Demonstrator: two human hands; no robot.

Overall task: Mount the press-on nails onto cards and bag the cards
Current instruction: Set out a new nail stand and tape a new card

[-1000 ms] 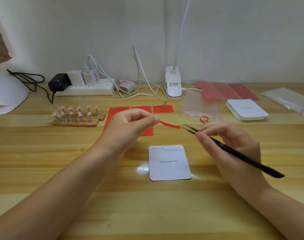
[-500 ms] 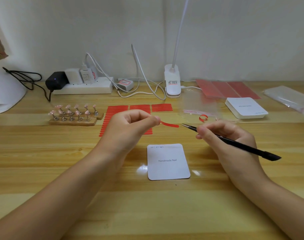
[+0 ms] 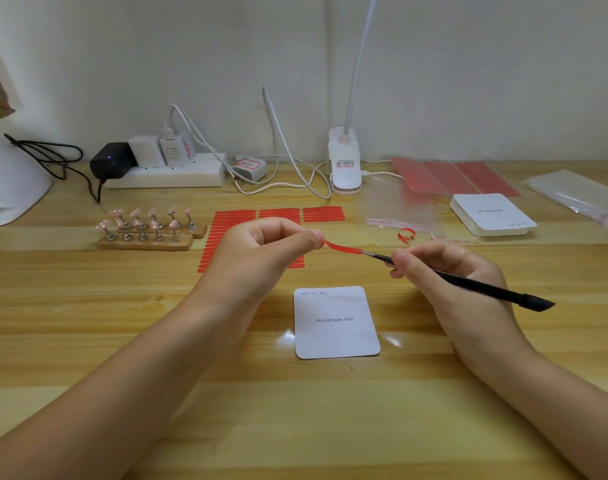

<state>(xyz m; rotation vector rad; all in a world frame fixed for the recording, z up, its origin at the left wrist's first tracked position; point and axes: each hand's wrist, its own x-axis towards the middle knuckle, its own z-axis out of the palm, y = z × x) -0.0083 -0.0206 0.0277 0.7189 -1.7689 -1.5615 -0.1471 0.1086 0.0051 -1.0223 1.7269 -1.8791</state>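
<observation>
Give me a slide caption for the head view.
Left hand pinches red strip; tweezers meet its other end.

The left hand (image 3: 261, 251) covers part of the red strips (image 3: 247, 216). The lamp neck (image 3: 359, 57) runs off the top edge, and the white dome (image 3: 8, 188) off the left. Print on the far card stack (image 3: 491, 214) is too small to read.
</observation>
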